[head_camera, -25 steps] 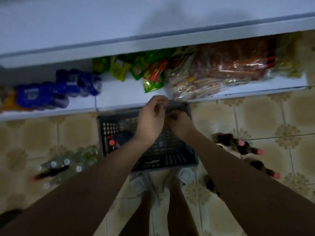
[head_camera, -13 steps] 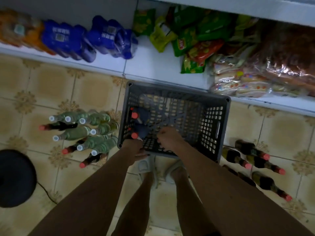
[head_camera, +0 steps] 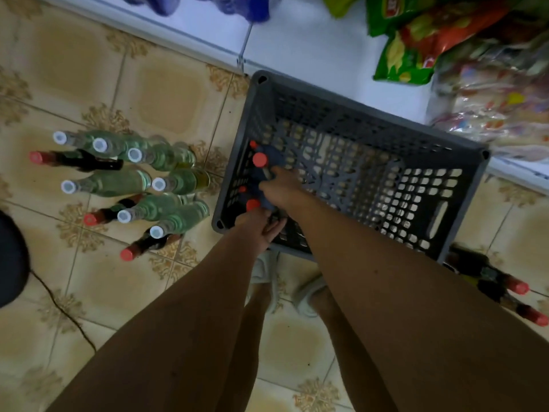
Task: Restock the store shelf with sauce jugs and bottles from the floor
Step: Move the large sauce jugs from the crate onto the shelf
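Observation:
A grey slatted crate (head_camera: 430, 209) stands on the tiled floor against the low white shelf (head_camera: 312, 46). In its left end stand dark sauce bottles with red caps (head_camera: 260, 159). My right hand (head_camera: 282, 188) reaches into the crate and grips the farther bottle just below its cap. My left hand (head_camera: 258, 230) is at the crate's near left corner, its fingers curled round the nearer red-capped bottle (head_camera: 252, 205). The bottles' bodies are mostly hidden by my hands.
Green bottles with white caps (head_camera: 166, 156) and dark red-capped ones (head_camera: 83, 160) stand on the floor left of the crate. More dark bottles (head_camera: 490, 281) are to its right. Snack bags (head_camera: 416, 49) and wrapped bread (head_camera: 499, 108) fill the shelf. A black round object (head_camera: 12, 260) sits far left.
My hands have come down from the shelf edge into the crate's left end, onto the red-capped bottles. The view has tilted down toward the floor.

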Demonstrator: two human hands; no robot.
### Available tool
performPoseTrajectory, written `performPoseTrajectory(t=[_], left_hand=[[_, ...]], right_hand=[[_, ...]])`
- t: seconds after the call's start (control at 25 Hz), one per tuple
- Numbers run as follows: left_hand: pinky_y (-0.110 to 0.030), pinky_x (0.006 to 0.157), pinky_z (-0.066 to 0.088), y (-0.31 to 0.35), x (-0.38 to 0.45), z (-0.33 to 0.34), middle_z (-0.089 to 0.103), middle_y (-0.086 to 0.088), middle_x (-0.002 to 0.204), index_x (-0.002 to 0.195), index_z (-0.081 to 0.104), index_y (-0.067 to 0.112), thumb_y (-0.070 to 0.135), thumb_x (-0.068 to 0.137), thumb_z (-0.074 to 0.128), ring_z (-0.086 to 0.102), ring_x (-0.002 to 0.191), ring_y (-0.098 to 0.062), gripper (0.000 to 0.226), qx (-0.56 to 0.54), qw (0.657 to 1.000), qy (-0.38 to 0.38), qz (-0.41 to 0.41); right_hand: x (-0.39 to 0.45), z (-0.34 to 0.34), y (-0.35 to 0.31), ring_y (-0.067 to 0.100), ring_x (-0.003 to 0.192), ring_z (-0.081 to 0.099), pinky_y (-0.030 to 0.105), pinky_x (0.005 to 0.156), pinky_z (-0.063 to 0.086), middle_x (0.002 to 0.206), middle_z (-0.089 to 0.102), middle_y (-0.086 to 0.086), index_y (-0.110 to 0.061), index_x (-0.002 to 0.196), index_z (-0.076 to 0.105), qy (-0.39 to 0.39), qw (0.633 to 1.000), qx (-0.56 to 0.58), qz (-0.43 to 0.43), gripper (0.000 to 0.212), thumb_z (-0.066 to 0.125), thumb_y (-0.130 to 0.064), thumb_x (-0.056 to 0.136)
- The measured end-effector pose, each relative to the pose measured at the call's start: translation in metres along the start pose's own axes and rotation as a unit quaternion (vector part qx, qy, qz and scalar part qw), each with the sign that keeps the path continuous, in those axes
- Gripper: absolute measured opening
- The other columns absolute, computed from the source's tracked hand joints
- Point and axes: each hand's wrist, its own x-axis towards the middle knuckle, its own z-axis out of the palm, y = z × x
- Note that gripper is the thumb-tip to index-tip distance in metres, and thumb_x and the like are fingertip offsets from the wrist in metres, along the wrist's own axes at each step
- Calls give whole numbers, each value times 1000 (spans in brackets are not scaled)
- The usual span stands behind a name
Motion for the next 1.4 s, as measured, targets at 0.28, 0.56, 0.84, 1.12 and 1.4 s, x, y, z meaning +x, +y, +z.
performPoseTrajectory(t=[0.28,0.56,0.84,1.12,1.4], left_hand=[[-50,111,40,4,5,5,54,-23,132,97,58,6,-15,97,30,49,128,-38,35,-20,997,-69,-16],[-40,104,47,25,-25,-10,44,-17,114,87,50,8,-15,93,40,50,91,-28,26,97,994,-41,11],[-37,69,35,27,-127,10,38,-8,86,80,39,14,-3,87,50,40,80,-22,22,373,924,-33,74],[-36,78,35,42,-224,48,53,-9,98,83,58,14,15,81,60,49,92,-25,3,510,824,-86,232],[-36,83,43,57,-343,119,67,-10,92,72,72,17,36,67,67,58,92,-22,20,615,669,-155,387]], right_hand=[[24,10,14,29,103,51,42,80,51,143,37,11,-19,136,47,12,993,110,43,39,46,-12,98],[-42,-30,15,23,95,50,39,78,45,104,51,4,-16,117,55,55,947,311,60,31,48,3,94],[-164,-71,36,22,104,53,40,87,53,112,50,3,-18,116,56,86,905,416,37,34,46,5,94],[-275,-108,37,21,91,61,35,81,50,100,59,9,-15,111,61,79,822,559,-67,31,49,6,92],[-359,-163,14,15,74,56,29,65,39,92,55,6,-16,112,63,132,792,565,-190,37,47,7,89]])
